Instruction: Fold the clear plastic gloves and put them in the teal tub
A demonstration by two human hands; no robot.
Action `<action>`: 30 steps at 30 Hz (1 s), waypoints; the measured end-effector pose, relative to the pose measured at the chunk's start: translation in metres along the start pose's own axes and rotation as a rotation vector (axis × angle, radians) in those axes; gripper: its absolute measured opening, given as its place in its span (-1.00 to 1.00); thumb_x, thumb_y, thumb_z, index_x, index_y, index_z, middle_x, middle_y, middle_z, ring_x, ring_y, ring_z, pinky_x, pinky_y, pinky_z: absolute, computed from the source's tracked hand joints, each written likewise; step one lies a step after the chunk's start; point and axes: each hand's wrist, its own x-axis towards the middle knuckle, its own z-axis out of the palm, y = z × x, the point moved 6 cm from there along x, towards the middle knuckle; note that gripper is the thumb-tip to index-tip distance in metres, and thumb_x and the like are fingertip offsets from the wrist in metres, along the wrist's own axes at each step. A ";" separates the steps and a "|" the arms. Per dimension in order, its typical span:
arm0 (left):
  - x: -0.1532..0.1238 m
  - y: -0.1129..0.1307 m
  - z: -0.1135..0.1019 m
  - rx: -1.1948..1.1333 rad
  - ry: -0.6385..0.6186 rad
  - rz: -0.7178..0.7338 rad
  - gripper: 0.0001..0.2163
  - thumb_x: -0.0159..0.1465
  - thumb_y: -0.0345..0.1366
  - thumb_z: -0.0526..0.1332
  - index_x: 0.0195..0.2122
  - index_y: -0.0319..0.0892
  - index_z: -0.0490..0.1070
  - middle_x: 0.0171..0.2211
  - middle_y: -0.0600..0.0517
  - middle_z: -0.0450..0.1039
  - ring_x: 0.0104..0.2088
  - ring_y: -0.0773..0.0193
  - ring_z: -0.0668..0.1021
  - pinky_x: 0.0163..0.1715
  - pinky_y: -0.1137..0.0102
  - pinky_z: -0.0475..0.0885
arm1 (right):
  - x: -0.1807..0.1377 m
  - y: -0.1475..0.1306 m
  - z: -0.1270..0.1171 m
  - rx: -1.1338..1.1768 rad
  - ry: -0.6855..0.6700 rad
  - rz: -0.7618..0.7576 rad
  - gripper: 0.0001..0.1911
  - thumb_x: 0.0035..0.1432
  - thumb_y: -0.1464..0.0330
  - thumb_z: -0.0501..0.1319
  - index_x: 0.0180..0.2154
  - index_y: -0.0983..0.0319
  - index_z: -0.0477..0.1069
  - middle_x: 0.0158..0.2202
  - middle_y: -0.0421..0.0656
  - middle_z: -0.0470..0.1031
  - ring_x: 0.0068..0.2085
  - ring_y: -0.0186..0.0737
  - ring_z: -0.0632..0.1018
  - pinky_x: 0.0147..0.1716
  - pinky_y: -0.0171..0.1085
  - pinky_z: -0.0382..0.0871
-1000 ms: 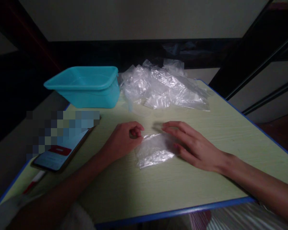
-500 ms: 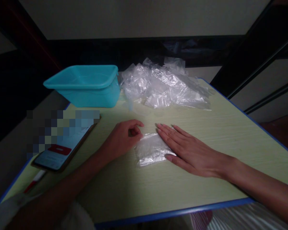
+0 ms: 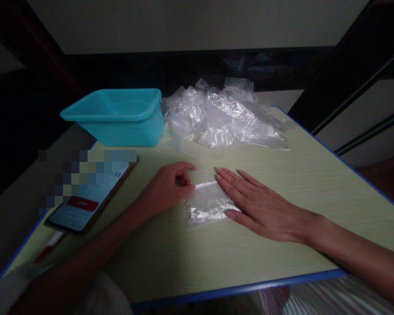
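Observation:
A small clear plastic bag (image 3: 205, 205) lies flat on the pale green table (image 3: 282, 175), near its middle. My right hand (image 3: 252, 201) rests on the bag's right part, palm down, fingers stretched out flat and together. My left hand (image 3: 169, 186) sits at the bag's left edge with its fingers curled, thumb and fingertips pinching the bag's upper left corner.
A teal plastic tub (image 3: 118, 116) stands at the back left. Beside it lies a heap of crumpled clear plastic bags (image 3: 223, 118). A phone (image 3: 88, 197) with a lit screen lies at the left, and a red and white pen (image 3: 47, 251) near the front left edge.
My right hand has flattened from a raised, curved pose onto the bag and slid a little left. The bag lies flatter. My left hand has stayed at the corner.

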 end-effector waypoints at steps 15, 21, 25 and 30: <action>-0.004 0.004 -0.002 0.092 -0.055 0.095 -0.89 0.05 -0.56 0.18 -0.44 -0.34 0.49 -0.48 0.08 0.36 -0.43 0.35 0.43 -0.40 0.47 0.30 | 0.000 -0.001 -0.002 0.012 0.005 -0.029 -0.44 0.33 0.17 -0.16 0.27 0.27 -0.04 0.31 0.17 -0.21 0.28 0.09 -0.08 0.18 0.12 -0.04; -0.004 0.005 -0.006 0.142 -0.123 0.153 -0.86 0.11 -0.53 0.17 -0.40 -0.33 0.54 -0.45 0.05 0.36 -0.44 0.34 0.44 -0.44 0.47 0.28 | -0.001 -0.001 -0.002 0.029 0.018 -0.036 -0.45 0.33 0.18 -0.14 0.26 0.29 -0.02 0.31 0.17 -0.23 0.28 0.11 -0.08 0.18 0.13 -0.06; -0.008 0.007 -0.008 0.226 -0.251 0.302 -0.79 0.21 -0.46 0.11 -0.29 -0.21 0.55 -0.39 0.06 0.33 -0.41 0.35 0.41 -0.42 0.47 0.26 | 0.000 -0.001 -0.002 0.017 0.022 -0.039 -0.44 0.33 0.17 -0.15 0.26 0.29 -0.01 0.30 0.18 -0.21 0.28 0.11 -0.07 0.18 0.13 -0.05; -0.013 0.003 -0.009 0.326 -0.330 0.433 -0.75 0.26 -0.43 0.04 -0.25 -0.16 0.53 -0.37 0.06 0.25 -0.38 0.35 0.37 -0.38 0.47 0.25 | 0.000 -0.001 -0.002 0.007 0.008 -0.039 -0.43 0.33 0.16 -0.16 0.26 0.30 -0.02 0.30 0.19 -0.20 0.28 0.10 -0.07 0.18 0.12 -0.05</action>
